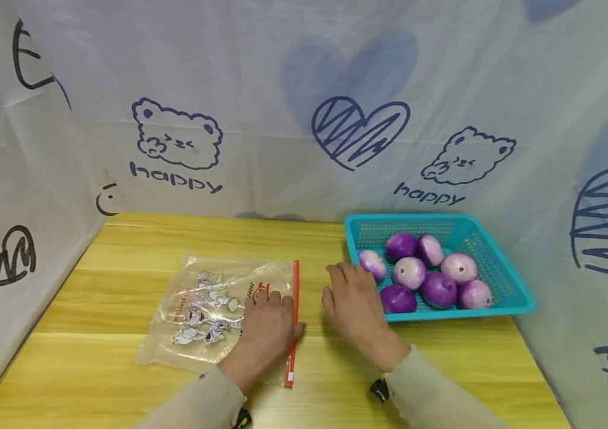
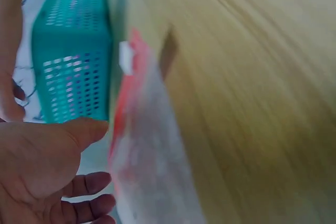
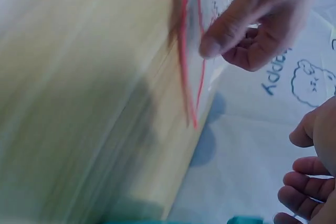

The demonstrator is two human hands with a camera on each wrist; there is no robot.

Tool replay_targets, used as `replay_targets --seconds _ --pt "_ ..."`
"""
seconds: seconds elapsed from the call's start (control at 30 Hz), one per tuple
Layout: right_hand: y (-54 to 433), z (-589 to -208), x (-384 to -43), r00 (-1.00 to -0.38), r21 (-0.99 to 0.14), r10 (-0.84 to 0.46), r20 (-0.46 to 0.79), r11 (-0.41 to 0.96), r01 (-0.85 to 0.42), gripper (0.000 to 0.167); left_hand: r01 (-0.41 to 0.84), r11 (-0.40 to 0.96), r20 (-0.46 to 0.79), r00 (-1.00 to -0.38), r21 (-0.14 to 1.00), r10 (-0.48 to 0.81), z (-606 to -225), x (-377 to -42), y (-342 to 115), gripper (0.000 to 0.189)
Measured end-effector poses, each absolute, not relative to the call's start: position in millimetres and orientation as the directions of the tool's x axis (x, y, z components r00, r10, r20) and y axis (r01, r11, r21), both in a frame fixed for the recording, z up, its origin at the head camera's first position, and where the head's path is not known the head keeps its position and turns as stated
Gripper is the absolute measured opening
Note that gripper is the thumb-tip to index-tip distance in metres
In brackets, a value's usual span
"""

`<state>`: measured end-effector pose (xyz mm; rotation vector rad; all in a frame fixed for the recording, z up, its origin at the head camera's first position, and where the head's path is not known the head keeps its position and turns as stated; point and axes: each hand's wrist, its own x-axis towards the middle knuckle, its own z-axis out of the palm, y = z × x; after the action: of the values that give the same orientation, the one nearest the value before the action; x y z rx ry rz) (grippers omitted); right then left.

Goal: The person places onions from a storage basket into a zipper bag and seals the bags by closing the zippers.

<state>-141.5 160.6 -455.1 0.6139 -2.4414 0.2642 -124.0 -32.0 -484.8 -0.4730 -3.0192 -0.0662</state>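
A clear plastic zip bag (image 1: 170, 333) with cartoon prints lies flat on the table, its red zip edge (image 1: 296, 280) on the right side and a white slider (image 1: 290, 376) at the near end. Over the bag's right part is my left hand (image 1: 268, 322), thumb across the red edge; the left wrist view shows thumb and loosely bent fingers apart. My right hand (image 1: 354, 307), fingers loosely bent and holding nothing, hovers between the bag and a teal basket (image 1: 507, 280), overlapping the basket's left side in the head view. Several purple onions (image 1: 439, 290) sit in the basket.
The yellow wood-grain table (image 1: 121, 238) bears both bag and basket. White cloth (image 1: 261, 149) printed with hearts and bears hangs behind and along both sides, close to the table's edges.
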Motion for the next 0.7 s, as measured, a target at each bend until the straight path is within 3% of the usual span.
replay_targets --seconds 0.23,0.43,0.7 --pt "178 -468 -134 -0.710 0.012 -0.391 0.586 0.880 -0.475 0.034 0.256 0.965 0.048 -0.965 -0.065 0.259 -496 -134 -30 0.048" --pt "183 -473 -134 -0.688 0.043 -0.400 0.606 0.880 -0.474 0.033 0.251 0.968 0.039 -0.967 -0.032 0.252 -491 -140 -38 0.041" --pt "187 -475 -134 -0.672 0.064 -0.394 0.627 0.886 -0.459 0.030 0.229 0.973 0.019 -0.973 -0.004 0.229 -488 -149 -49 0.016"
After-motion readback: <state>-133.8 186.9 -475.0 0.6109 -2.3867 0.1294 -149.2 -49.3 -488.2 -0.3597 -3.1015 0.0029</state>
